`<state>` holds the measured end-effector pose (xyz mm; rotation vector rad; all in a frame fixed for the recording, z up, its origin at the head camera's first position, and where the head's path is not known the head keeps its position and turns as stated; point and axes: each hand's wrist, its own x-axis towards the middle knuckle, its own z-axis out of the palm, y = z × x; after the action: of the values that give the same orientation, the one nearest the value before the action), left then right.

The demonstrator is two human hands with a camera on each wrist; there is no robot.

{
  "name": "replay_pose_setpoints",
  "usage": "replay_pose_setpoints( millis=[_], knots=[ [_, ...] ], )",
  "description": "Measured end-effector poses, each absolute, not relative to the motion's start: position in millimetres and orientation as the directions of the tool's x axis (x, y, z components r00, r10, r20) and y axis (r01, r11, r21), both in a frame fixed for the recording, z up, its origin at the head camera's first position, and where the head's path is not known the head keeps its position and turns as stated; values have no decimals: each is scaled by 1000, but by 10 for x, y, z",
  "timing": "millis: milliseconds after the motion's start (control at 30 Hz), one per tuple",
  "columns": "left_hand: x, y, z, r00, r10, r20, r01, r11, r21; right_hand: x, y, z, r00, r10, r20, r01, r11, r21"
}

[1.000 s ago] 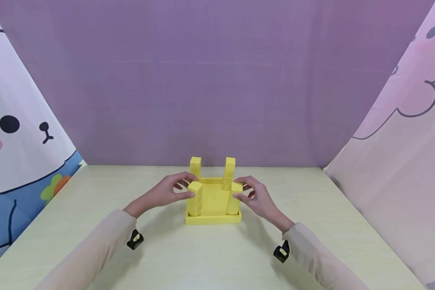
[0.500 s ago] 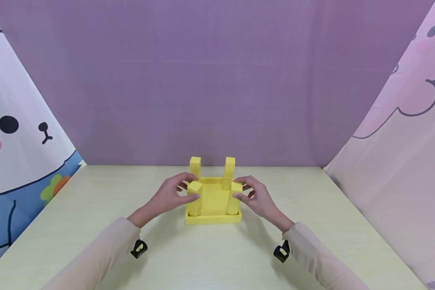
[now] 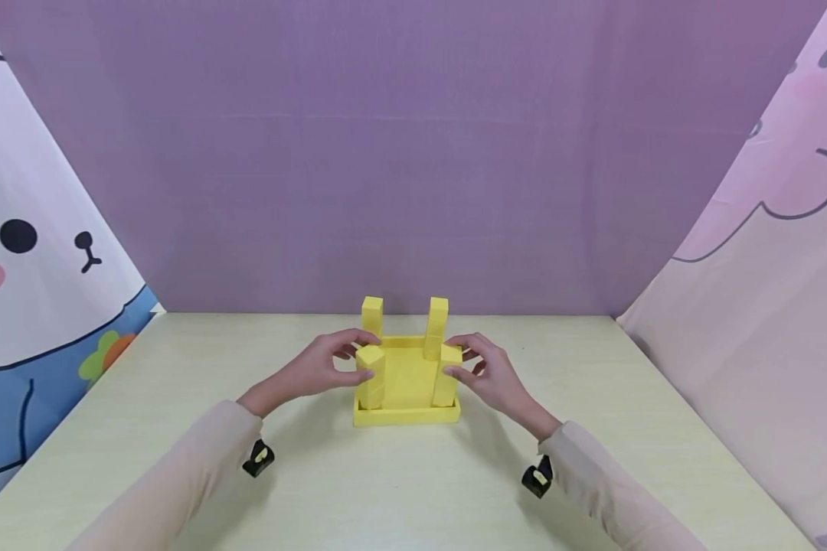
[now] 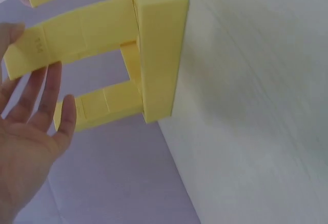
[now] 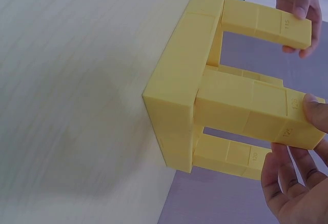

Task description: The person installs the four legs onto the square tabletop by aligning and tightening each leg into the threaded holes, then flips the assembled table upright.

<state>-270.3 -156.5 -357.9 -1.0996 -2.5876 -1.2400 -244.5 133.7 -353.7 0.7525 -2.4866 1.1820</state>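
A yellow open box (image 3: pixel 405 417) with a low rim stands on the table, and an upright yellow column rises at each of its corners. My left hand (image 3: pixel 317 366) holds the top of the near left column (image 3: pixel 371 390) between thumb and fingers. The near right column (image 3: pixel 445 389) has its top pinched by my right hand (image 3: pixel 491 375). In the right wrist view, seams divide this block column (image 5: pixel 246 101) into stacked sections, with small raised numbers near the top. The left wrist view shows the left fingers (image 4: pixel 50 93) along one side of their column.
Behind the hands stand the far left column (image 3: pixel 372 315) and the far right column (image 3: pixel 437 317). A pale wooden table (image 3: pixel 400 490) lies under everything. A purple cloth backdrop (image 3: pixel 386 168) closes off its far edge, with patterned curtains at both sides.
My left thumb slid inward over the near left column's face, then drew back a little, the left forearm shifting with it. The right hand keeps its hold, and the columns stay in place.
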Motion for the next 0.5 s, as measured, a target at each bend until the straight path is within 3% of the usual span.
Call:
replay_pose_setpoints(
  millis=[267, 500],
  knots=[
    [-2723, -1569, -3563, -732, 609, 307, 622, 413, 665, -2282, 1282, -3356, -822, -339, 457, -568, 518, -639],
    [-2654, -1505, -3626, -763, 508, 399, 629, 443, 639, -2281, 1288, -3356, -820, -337, 462, -572, 517, -637]
  ],
)
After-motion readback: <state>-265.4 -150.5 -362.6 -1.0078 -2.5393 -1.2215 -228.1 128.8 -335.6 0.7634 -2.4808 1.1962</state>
